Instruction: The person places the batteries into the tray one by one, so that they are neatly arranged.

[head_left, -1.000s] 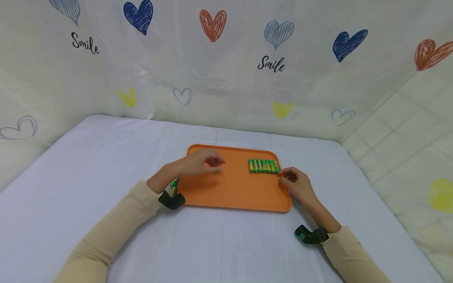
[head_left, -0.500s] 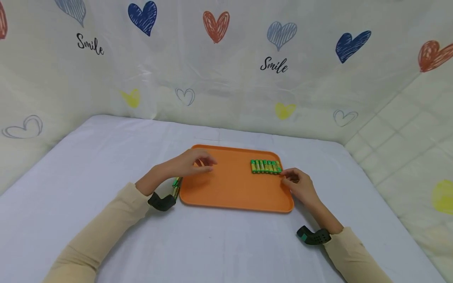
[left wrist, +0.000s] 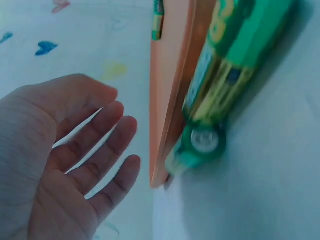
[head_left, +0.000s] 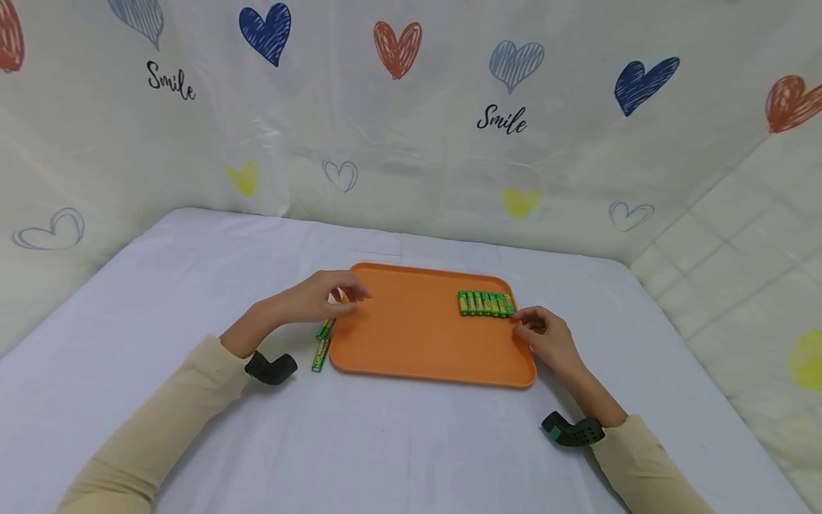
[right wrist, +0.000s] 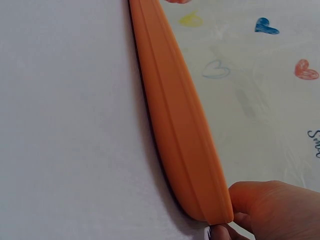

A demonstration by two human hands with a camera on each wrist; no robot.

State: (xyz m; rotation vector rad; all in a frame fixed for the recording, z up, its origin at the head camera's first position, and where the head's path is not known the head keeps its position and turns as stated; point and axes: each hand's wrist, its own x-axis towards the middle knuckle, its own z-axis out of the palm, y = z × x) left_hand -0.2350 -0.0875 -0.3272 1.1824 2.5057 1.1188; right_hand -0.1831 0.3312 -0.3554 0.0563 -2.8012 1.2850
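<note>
A row of several green-and-yellow batteries point(head_left: 484, 303) stands side by side at the back right of the orange tray point(head_left: 417, 350). My left hand point(head_left: 324, 296) hovers over the tray's left edge, fingers loosely bent and apart, with nothing between them. Below it, two more batteries point(head_left: 321, 355) lie on the cloth against the tray's left side; in the left wrist view they loom large, one battery point(left wrist: 240, 55) partly overlapping the other. My right hand point(head_left: 546, 334) pinches the tray's right rim, its fingertips close by the last battery of the row. The right wrist view shows the thumb at the rim point(right wrist: 192, 125).
A white cloth point(head_left: 385, 450) covers the table around the tray. Behind it hangs a pale backdrop point(head_left: 424, 143) printed with hearts and "Smile". Each wrist wears a dark band, the left band point(head_left: 271, 368) close over the cloth beside the loose batteries.
My left hand has drawn back leftward from over the tray to its left edge, uncovering the two loose batteries. The right hand stays at the right rim; the view shifts slightly.
</note>
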